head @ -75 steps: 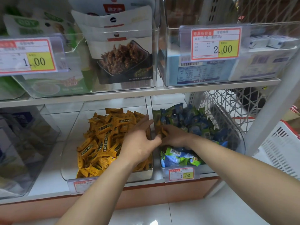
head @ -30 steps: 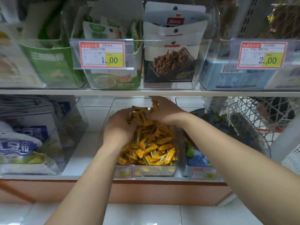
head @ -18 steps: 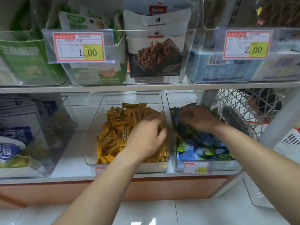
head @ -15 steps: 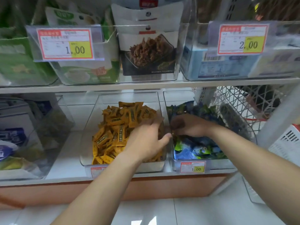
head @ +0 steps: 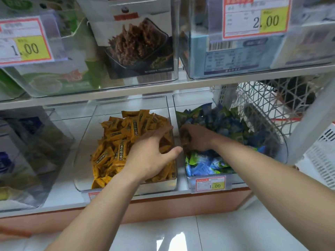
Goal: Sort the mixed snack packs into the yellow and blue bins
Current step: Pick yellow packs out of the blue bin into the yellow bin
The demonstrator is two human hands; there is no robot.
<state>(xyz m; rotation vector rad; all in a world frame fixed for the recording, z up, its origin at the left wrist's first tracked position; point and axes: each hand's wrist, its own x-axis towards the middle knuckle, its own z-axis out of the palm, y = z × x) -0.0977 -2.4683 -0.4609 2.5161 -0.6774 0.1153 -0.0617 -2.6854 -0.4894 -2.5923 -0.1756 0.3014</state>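
A clear bin on the lower shelf holds a heap of yellow snack packs. My left hand lies over the right side of that heap, fingers straight and spread, thumb by the bin's right wall. Beside it on the right, a second clear bin holds blue and green snack packs. My right hand is inside this bin against its left wall. Its fingers curl down around a dull yellow pack, which shows only dimly through the wall.
The upper shelf hangs low over both bins and carries clear bins of boxed snacks with price tags. A clear bin of bags stands at the left. A white wire basket and a white plastic basket stand at the right.
My right hand left the yellow bin, crossed into the blue bin and dug in by its left wall. My left hand stayed over the yellow packs. The camera has come closer.
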